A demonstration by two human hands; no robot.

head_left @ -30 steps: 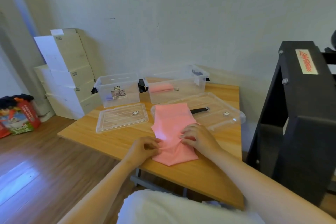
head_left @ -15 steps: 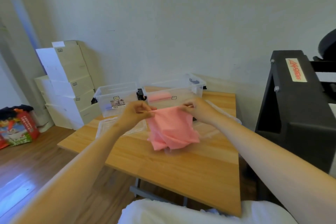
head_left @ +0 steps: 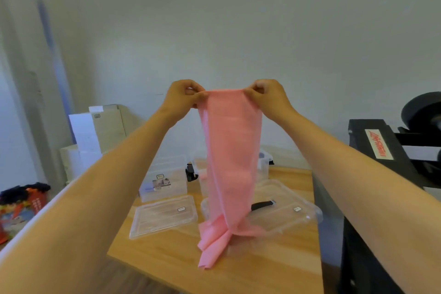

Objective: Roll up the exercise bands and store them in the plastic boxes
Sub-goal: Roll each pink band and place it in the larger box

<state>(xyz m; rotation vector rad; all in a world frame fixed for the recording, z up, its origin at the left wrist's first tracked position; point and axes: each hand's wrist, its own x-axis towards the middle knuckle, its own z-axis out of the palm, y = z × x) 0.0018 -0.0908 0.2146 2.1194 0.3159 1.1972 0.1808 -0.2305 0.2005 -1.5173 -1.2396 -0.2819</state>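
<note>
Hands (head_left: 185, 95) (head_left: 265, 94) pinch pink band (head_left: 230, 162), hanging.

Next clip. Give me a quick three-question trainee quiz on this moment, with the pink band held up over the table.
1. True or false: the pink band is already rolled into a tight roll.
2. Where do the left hand and right hand pinch the band? A) its top corners B) its lower end C) its middle
3. How many clear lids lie on the table?

Key: 1 false, it hangs unrolled, its lower end bunched on the table; 2 A; 3 two.
</note>
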